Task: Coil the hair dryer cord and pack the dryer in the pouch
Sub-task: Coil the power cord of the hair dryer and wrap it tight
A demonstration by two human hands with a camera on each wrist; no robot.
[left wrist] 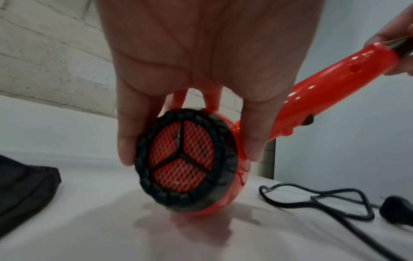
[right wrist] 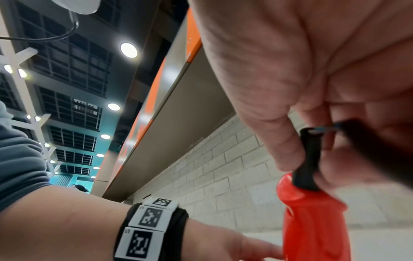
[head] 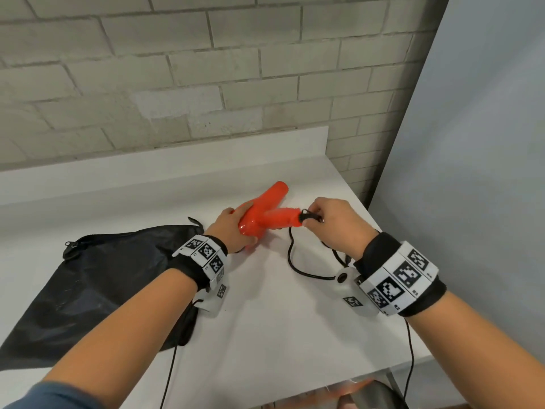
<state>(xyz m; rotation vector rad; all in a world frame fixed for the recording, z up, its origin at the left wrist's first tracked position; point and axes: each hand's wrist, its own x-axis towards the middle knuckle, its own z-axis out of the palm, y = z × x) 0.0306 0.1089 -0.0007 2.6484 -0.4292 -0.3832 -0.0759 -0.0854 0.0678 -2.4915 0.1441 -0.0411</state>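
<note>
L hand point(head: 233, 231): mine, wrapped round the rear of the hair dryer point(head: 262, 215); in the L wrist view thumb and fingers point(left wrist: 252, 134) clamp both sides of the round black intake grille point(left wrist: 185, 159), w/ red mesh behind it.
R hand point(head: 330, 222): mine, pinching the black strain-relief point(right wrist: 307, 159) where the cord point(head: 292, 255) leaves the dryer's handle end; fingertips curled tight on it.
Dryer: red-orange, held just above the table point(head: 265, 320), barrel pointing away toward the brick wall point(head: 177, 69), handle angled to the right of the body toward my R hand.
Cord: black, drops from the handle end, loose loops on the table right of the dryer, under my R wrist. Not coiled yet.
Plug point(left wrist: 397, 211): dark lump on the table at the far end of the loops, right of the dryer; blurry, seen in L wrist view only.
Pouch point(head: 97, 287): black fabric, lying flat on the table left of the dryer, partly under my L forearm; zip pull at its far-left corner. Whether the mouth is open: can't tell.
Dryer vs pouch: close beside it, not inside.
Wrists: black bands w/ b/w marker tags on both.
</note>
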